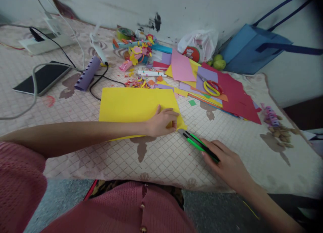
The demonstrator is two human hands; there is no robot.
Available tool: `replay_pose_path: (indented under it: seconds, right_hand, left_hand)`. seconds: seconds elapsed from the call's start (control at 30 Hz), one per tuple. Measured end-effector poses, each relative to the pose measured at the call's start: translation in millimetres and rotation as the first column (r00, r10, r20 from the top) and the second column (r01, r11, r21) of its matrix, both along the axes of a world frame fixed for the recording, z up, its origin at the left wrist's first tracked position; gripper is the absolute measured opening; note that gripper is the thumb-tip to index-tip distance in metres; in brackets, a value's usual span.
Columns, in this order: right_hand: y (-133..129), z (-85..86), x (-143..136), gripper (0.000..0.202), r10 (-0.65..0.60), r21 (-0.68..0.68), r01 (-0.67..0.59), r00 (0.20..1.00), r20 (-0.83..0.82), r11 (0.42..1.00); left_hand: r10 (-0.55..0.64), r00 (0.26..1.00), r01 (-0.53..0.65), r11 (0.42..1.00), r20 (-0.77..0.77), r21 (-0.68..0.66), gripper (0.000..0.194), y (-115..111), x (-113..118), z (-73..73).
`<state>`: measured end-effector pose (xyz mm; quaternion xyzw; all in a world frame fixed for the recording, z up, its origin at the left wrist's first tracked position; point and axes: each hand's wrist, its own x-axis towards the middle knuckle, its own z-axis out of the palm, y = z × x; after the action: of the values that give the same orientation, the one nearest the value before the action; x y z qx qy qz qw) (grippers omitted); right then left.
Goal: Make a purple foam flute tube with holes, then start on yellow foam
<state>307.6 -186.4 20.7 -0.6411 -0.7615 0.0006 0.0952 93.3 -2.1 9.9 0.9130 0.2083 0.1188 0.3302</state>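
Observation:
A sheet of yellow paper (pixel 128 105) lies on the quilted tablecloth in front of me. My left hand (pixel 164 122) rests on its right part, with bent fingers gripping the paper near the lower right corner. That corner looks slightly raised or folded. In my right hand (pixel 224 160) is a green and black utility knife (pixel 199 143), held at a slant. Its blade (pixel 181 130) points left and meets the paper's corner, close beside my left fingertips. Whether the blade has cut into the paper cannot be made out.
Behind the sheet are paper scraps (pixel 141 84), a marker (pixel 152 73) and decorated paper crafts (pixel 138 53). Scissors (pixel 212 87) lie on stacked coloured paper (pixel 237 98) to the right. A purple roll (pixel 87 73), tablet (pixel 44 77) and cables occupy the left. A blue bag (pixel 252 49) stands at the back right.

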Motion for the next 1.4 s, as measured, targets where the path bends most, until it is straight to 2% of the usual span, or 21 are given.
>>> replay_pose_path:
  seconds: [0.27, 0.43, 0.57, 0.67, 0.73, 0.83, 0.97, 1.1, 1.23, 1.4]
  right_hand:
    - [6, -3.0, -4, 0.039, 0.014, -0.004, -0.014, 0.999, 0.049, 1.000]
    - [7, -4.6, -8, 0.039, 0.030, -0.018, -0.029, 0.999, 0.042, 0.999]
    - [10, -4.7, -11, 0.039, 0.037, -0.013, -0.037, 0.998, 0.057, 0.999]
    - [11, -5.1, -11, 0.039, 0.050, -0.006, -0.050, 0.995, 0.080, 0.999]
    - [11, -5.3, -10, 0.039, 0.064, 0.003, -0.065, 0.992, 0.109, 0.998]
    - [11, -5.1, -9, 0.040, 0.097, 0.008, -0.100, 0.983, 0.156, 0.995]
    - [12, -3.9, -7, 0.040, 0.127, 0.022, -0.134, 0.972, 0.198, 0.991]
    - [13, -1.9, -7, 0.040, 0.138, 0.019, -0.146, 0.965, 0.224, 0.989]
    - [13, -0.2, -8, 0.039, 0.151, 0.005, -0.156, 0.966, 0.211, 0.988]
    - [14, 1.2, -7, 0.039, 0.160, -0.018, -0.159, 0.975, 0.151, 0.987]
  left_hand:
    - [0.000, 1.000, 0.000, 1.000, 0.024, 0.016, 0.003, -1, 0, -0.3]
    - [-0.046, 0.994, 0.042, 0.998, 0.095, 0.043, 0.011, 8, -8, -1.1]
    - [-0.204, 0.976, 0.192, 0.972, 0.078, 0.139, 0.025, 19, -24, 3.0]
    - [-0.370, 0.929, 0.361, 0.907, 0.001, 0.218, 0.033, 24, -34, 6.0]
    - [-0.422, 0.905, 0.422, 0.873, -0.056, 0.246, 0.038, 25, -39, 5.4]
    - [-0.409, 0.907, 0.420, 0.872, -0.098, 0.251, 0.043, 26, -41, 0.3]
    - [-0.395, 0.917, 0.397, 0.887, -0.059, 0.237, 0.045, 28, -43, -7.1]
    - [-0.404, 0.909, 0.417, 0.870, -0.103, 0.265, 0.047, 29, -43, -8.4]
    - [-0.400, 0.898, 0.438, 0.853, -0.185, 0.284, 0.046, 28, -43, -7.8]
    - [-0.406, 0.899, 0.437, 0.852, -0.162, 0.288, 0.046, 29, -42, -10.9]
